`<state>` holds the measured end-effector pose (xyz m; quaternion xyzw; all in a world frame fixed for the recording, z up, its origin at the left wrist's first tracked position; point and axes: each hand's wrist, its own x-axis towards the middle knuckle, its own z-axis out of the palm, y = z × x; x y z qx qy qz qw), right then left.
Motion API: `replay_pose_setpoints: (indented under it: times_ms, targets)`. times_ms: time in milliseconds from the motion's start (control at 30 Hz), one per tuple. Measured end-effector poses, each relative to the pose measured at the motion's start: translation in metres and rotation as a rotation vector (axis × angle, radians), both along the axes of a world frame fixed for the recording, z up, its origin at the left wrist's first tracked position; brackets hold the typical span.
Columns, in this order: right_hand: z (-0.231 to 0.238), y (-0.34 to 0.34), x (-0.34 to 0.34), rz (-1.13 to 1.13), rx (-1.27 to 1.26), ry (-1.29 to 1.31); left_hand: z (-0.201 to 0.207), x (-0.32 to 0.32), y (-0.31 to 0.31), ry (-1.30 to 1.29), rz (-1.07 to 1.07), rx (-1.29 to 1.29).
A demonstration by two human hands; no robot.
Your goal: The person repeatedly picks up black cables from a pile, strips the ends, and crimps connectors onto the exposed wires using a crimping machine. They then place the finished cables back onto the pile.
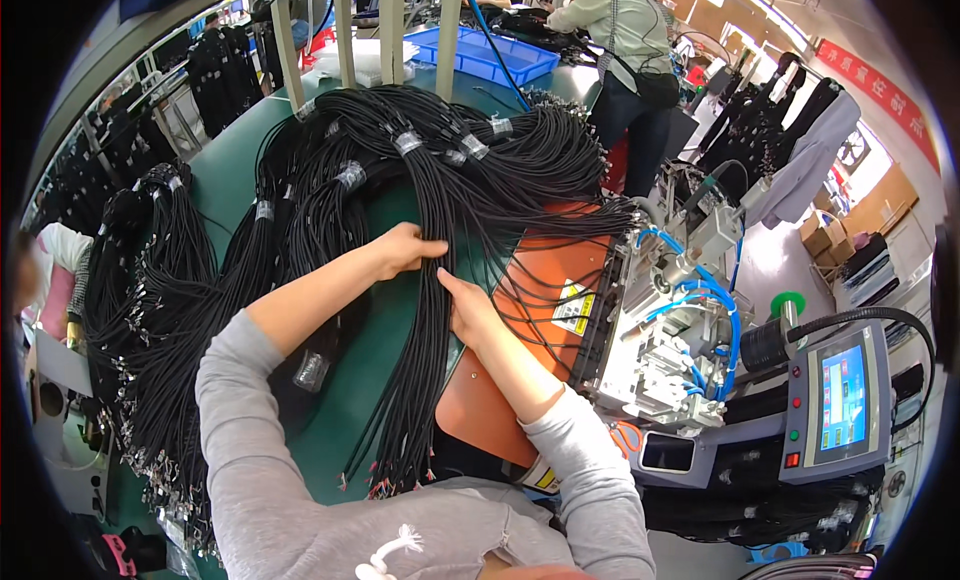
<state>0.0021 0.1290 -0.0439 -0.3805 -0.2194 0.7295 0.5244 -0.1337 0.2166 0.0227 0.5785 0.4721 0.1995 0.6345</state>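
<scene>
A thick bundle of black cables [424, 325] hangs down in front of me over the green tabletop, its stripped wire ends close to my body. My left hand [408, 250] is closed round it from the left, thumb lying across the front. Lower and on the right, my right hand [468, 308] also grips the bundle, its thumb up along the side and its fingers hidden behind the cables. Beyond my hands the cables run up into a large heap of black cables [480, 145], bound in places with clear tape.
An orange plate [490, 395] and a metal machine [670, 330] with blue air tubes stand at the right, beside a control screen [842, 400]. More cable bundles [170, 310] lie at the left. A blue tray [485, 55] and another person [630, 60] are at the back.
</scene>
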Motion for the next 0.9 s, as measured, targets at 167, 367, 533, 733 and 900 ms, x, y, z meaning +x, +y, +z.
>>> replay_pose_setpoints:
  times_ms: [167,367,533,733,900]
  targets:
    - [0.010,-0.003,-0.005,0.015,0.037,-0.072,-0.001,-0.020,-0.002,0.104,-0.020,-0.090]
    - [0.015,-0.006,-0.007,-0.071,0.034,-0.056,0.002,-0.010,-0.020,0.027,0.141,-0.126]
    - [0.018,-0.009,-0.006,-0.148,0.013,-0.046,0.012,-0.015,-0.039,-0.201,0.218,-0.258]
    - [0.010,-0.008,-0.008,-0.105,0.110,-0.146,-0.003,-0.016,-0.038,-0.081,0.266,-0.018]
    - [-0.017,0.006,-0.002,-0.228,-0.012,-0.155,0.004,-0.009,-0.046,-0.029,0.294,0.059]
